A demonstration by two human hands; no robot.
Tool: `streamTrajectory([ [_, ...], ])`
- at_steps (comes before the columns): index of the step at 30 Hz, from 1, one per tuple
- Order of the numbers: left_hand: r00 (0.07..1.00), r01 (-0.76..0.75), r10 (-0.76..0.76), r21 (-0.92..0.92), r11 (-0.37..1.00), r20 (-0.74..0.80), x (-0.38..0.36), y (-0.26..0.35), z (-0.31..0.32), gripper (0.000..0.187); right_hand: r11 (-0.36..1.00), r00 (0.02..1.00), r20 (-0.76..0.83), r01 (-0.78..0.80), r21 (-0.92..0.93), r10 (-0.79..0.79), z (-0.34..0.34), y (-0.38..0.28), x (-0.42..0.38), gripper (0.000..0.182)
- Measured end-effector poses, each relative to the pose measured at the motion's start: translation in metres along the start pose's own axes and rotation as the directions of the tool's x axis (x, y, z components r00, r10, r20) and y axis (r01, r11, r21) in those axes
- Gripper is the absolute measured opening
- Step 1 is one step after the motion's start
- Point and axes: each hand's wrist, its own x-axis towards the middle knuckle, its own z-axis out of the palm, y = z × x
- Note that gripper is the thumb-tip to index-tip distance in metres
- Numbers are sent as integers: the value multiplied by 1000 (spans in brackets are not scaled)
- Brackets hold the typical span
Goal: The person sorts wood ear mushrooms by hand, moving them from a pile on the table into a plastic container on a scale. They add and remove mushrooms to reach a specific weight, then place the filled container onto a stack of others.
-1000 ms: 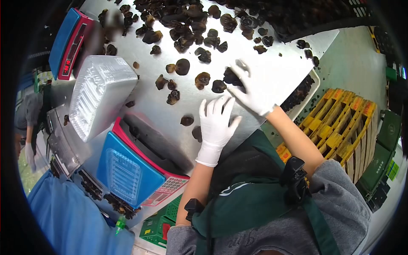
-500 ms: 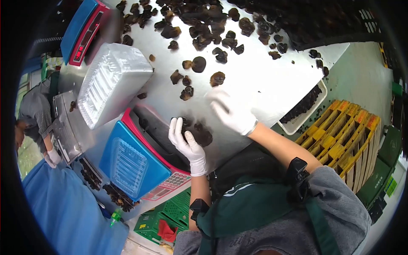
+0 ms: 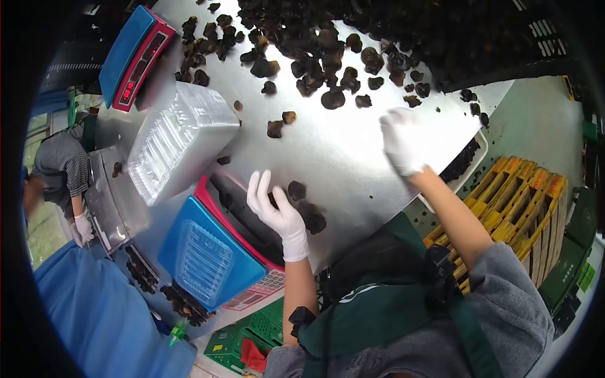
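The white-gloved left hand (image 3: 277,217) is holding its fingers wide, dark-brown ruffled pieces (image 3: 313,218) lying at its three o'clock. The white-gloved right hand (image 3: 402,140), at two o'clock, is blurring; I cannot tell its grip. Hand-picking seems under way, calling for narrowing fingers.

on us: left hand (image 3: 277,217) and right hand (image 3: 401,143) in plain white gloves (image 3: 293,239), the right one blurred. grey short-sleeved shirt (image 3: 507,290), faint dark lettering (image 3: 364,361) low on the front. over it we wear a dark green apron (image 3: 378,315) with a green strap (image 3: 476,331) and white marking (image 3: 360,293). blocky black fitting (image 3: 441,263) by the right arm, smaller black fitting (image 3: 304,321) by the left, type unclear.
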Motion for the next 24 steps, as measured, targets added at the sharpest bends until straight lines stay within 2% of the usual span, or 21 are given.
streamTrajectory([
  [1,999,-10,10,-19,1000,37,14,2,9,34,1000,979,-206,0,11,2,-6,44,-21,15],
  [2,997,-21,23,-37,999,74,29,3,19,34,993,973,-199,-117,16,117,-24,77,-39,19],
  [3,993,-32,38,-55,998,115,44,2,30,34,965,961,-155,-245,-89,230,-52,96,-54,23],
  [5,967,-134,160,-139,981,200,77,1,59,37,874,902,-375,-349,-337,216,-74,126,-86,29],
  [6,948,-238,257,-119,964,190,97,10,75,38,904,907,-373,-314,-291,195,-76,123,-80,30],
  [7,938,-246,270,-131,960,218,114,10,95,43,929,912,-371,-278,-244,175,-78,112,-71,32],
  [8,914,-338,355,-115,934,197,132,17,115,49,950,917,-366,-244,-197,159,-79,98,-63,33],
  [9,918,-326,326,-36,945,227,144,23,135,51,988,930,-341,-151,-20,135,-77,70,-44,35],
  [11,871,-423,316,249,871,377,152,23,167,52,984,942,-336,64,164,-6,-60,29,5,35],
  [12,821,-486,364,201,851,441,148,27,167,47,972,940,-335,140,189,-70,-47,19,34,36],
  [13,762,-544,411,150,826,500,142,31,164,43,952,927,-371,161,260,-55,-36,2,61,41],
  [14,718,-617,519,80,783,464,131,30,160,29,944,907,-413,201,261,-79,-24,-8,89,44],
  [15,701,-622,551,9,783,453,116,30,152,22,936,886,-454,238,261,-99,-13,-16,114,48],
  [17,671,-611,534,-25,792,515,82,23,123,22,954,854,-498,259,150,-154,11,-31,151,51],
  [19,736,-559,516,-35,828,438,53,15,91,23,954,936,-200,299,13,-290,34,-18,166,37],
  [20,779,-492,425,31,870,461,41,12,71,25,938,937,-145,333,102,-317,32,-11,168,21],
  [21,837,-404,358,26,914,414,32,10,56,26,914,955,-161,287,286,-249,20,-6,161,12],
  [23,930,-212,201,2,977,308,19,7,34,30,746,992,-73,125,654,-103,-4,11,135,21],
  [24,946,-181,149,87,980,288,14,7,24,38,662,996,-86,58,748,10,-26,4,120,26],
])
